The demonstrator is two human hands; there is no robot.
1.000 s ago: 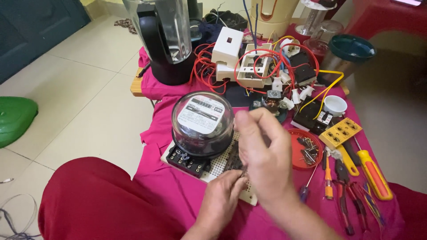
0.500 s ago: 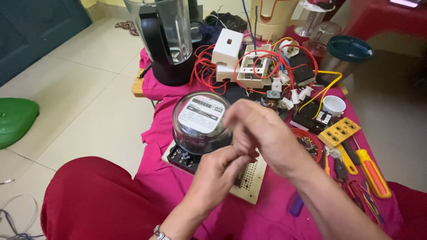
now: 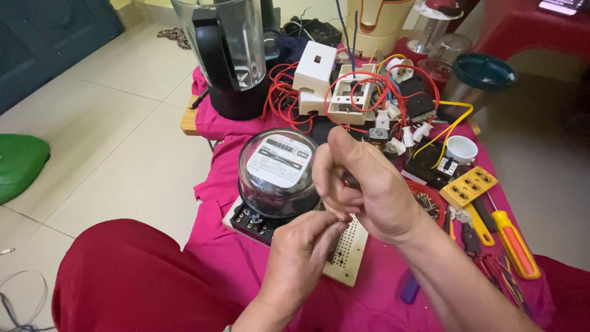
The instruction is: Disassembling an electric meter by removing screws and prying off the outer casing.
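Right hand (image 3: 369,187) is clamped on a small tool; left hand (image 3: 307,243) pinches a thin wire above the breadboard (image 3: 349,252); steady wrists would help.

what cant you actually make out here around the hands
- Head view: whatever the right hand pinches is hidden inside its curled fingers.
- The left hand covers part of the perforated board.
- The meter dial markings are too small.
- The purple handle is partly hidden by the right forearm.
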